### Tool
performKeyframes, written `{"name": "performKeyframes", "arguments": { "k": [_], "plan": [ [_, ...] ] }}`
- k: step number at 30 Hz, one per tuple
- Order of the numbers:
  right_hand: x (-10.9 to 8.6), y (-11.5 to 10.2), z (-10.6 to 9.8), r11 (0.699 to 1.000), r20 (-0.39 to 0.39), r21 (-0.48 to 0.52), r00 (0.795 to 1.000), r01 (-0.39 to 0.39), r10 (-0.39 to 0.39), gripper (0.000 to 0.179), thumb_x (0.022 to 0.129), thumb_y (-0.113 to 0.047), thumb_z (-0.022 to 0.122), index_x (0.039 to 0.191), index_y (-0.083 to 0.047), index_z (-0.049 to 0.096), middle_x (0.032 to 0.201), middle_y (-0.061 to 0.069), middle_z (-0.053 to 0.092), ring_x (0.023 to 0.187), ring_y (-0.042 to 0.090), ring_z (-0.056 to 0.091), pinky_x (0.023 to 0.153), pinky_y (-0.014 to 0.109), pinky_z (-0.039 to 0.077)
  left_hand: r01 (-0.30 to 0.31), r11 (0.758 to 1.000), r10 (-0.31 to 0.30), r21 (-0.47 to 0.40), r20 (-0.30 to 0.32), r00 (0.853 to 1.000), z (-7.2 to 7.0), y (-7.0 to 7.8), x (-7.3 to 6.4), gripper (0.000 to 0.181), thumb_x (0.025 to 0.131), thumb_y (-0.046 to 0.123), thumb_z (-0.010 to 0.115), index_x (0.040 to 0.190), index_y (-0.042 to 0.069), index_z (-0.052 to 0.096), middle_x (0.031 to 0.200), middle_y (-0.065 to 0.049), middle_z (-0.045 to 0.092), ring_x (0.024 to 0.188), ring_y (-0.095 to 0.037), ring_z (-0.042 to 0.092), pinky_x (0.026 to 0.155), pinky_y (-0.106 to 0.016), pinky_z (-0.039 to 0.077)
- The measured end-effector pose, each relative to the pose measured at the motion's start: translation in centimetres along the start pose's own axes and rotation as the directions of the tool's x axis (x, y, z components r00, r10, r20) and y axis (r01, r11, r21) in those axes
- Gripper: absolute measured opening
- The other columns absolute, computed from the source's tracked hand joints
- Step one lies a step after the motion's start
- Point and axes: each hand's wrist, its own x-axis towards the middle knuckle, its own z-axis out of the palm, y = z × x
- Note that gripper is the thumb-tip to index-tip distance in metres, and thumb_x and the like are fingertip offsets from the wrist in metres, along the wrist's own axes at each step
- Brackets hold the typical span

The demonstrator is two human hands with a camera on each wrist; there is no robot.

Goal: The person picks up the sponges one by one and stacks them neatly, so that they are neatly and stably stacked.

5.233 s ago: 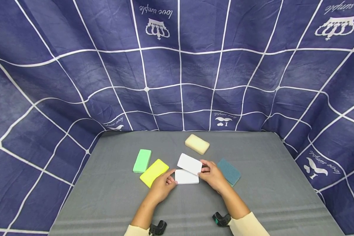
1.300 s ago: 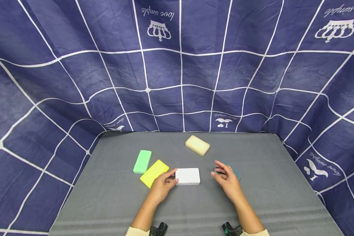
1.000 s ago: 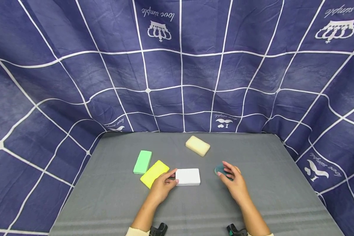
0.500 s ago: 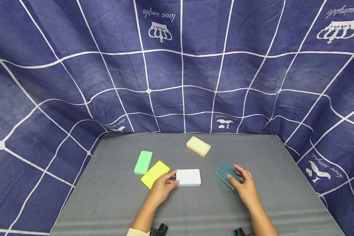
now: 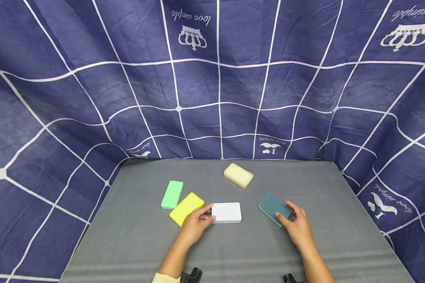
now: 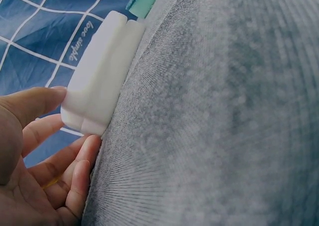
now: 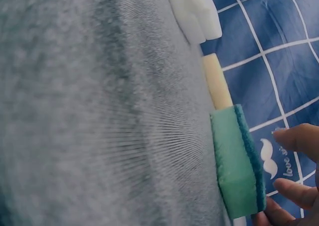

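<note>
Two white sponges lie stacked at the middle of the table, one on the other. My left hand holds the stack's left end. The left wrist view shows the thumb against the upper white sponge and fingertips by the lower one. Over the right end of a green scouring sponge, dark teal pad up, is my right hand. In the right wrist view its thumb stands apart from the pad, while a fingertip meets the sponge's lower corner.
A yellow sponge lies behind my left hand, partly covered by it. Farther left is a light green sponge. A cream sponge sits toward the back. Blue checked cloth hangs around the grey table.
The right hand set the upper white sponge onto the lower one, let go and moved right to the green scouring sponge's right end. The left hand has stayed at the white sponges.
</note>
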Motion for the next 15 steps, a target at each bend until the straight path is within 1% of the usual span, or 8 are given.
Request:
{"name": "performKeyframes", "arguments": {
  "k": [4, 7, 8, 11, 14, 15],
  "plan": [
    [-0.04, 0.26, -0.02, 1.000, 0.033, -0.018, 0.999, -0.024, 0.025, 0.071, 0.094, -0.027, 0.072, 0.152, -0.003, 0.038, 0.151, 0.027, 0.033, 0.142, 0.041, 0.036, 0.116, 0.055, 0.034, -0.022, 1.000, 0.022, -0.002, -0.001, 1.000, -0.03, 0.04, -0.04, 0.046, 0.090, 0.022, 0.076, 0.134, 0.013, 0.067, 0.116, -0.010, 0.070, 0.089, -0.009, 0.065, 0.075, -0.020, 0.053],
    [-0.07, 0.35, -0.04, 0.999, 0.065, -0.026, 0.997, -0.045, 0.047, 0.075, 0.094, -0.027, 0.072, 0.154, -0.003, 0.034, 0.153, 0.030, 0.029, 0.142, 0.043, 0.035, 0.116, 0.057, 0.034, -0.011, 1.000, 0.011, -0.005, -0.002, 1.000, -0.04, 0.08, -0.07, 0.046, 0.090, 0.023, 0.076, 0.134, 0.014, 0.067, 0.116, -0.009, 0.070, 0.090, -0.010, 0.065, 0.075, -0.019, 0.053],
    [-0.06, 0.40, -0.03, 0.998, 0.071, -0.031, 0.996, -0.052, 0.054, 0.076, 0.094, -0.028, 0.073, 0.154, -0.003, 0.034, 0.153, 0.030, 0.029, 0.142, 0.044, 0.035, 0.116, 0.058, 0.034, -0.017, 1.000, 0.017, -0.001, -0.002, 1.000, -0.07, 0.08, -0.08, 0.046, 0.090, 0.022, 0.076, 0.134, 0.013, 0.067, 0.116, -0.010, 0.070, 0.090, -0.010, 0.065, 0.074, -0.020, 0.053],
    [-0.03, 0.49, 0.03, 0.997, 0.086, -0.042, 0.994, -0.066, 0.069, 0.079, 0.093, -0.029, 0.073, 0.155, -0.003, 0.032, 0.154, 0.032, 0.027, 0.142, 0.047, 0.034, 0.115, 0.060, 0.034, -0.004, 1.000, 0.004, -0.001, 0.000, 1.000, -0.13, 0.13, -0.09, 0.047, 0.090, 0.022, 0.076, 0.135, 0.014, 0.067, 0.117, -0.009, 0.070, 0.090, -0.011, 0.065, 0.074, -0.019, 0.053],
    [-0.02, 0.64, 0.08, 0.996, 0.093, -0.040, 0.992, -0.082, 0.085, 0.081, 0.092, -0.029, 0.073, 0.156, -0.003, 0.031, 0.154, 0.032, 0.026, 0.143, 0.048, 0.034, 0.116, 0.060, 0.034, -0.009, 1.000, 0.009, 0.005, 0.004, 1.000, -0.17, 0.16, -0.08, 0.047, 0.090, 0.022, 0.076, 0.135, 0.013, 0.066, 0.117, -0.010, 0.070, 0.091, -0.013, 0.066, 0.075, -0.020, 0.053],
    [-0.01, 0.68, 0.09, 0.996, 0.094, -0.041, 0.992, -0.084, 0.088, 0.082, 0.092, -0.029, 0.074, 0.156, -0.003, 0.030, 0.155, 0.032, 0.026, 0.143, 0.048, 0.034, 0.116, 0.060, 0.034, -0.002, 1.000, 0.002, 0.002, 0.004, 1.000, -0.17, 0.18, -0.07, 0.046, 0.090, 0.022, 0.076, 0.135, 0.014, 0.066, 0.117, -0.009, 0.070, 0.092, -0.013, 0.066, 0.075, -0.020, 0.053]
  ]
}}
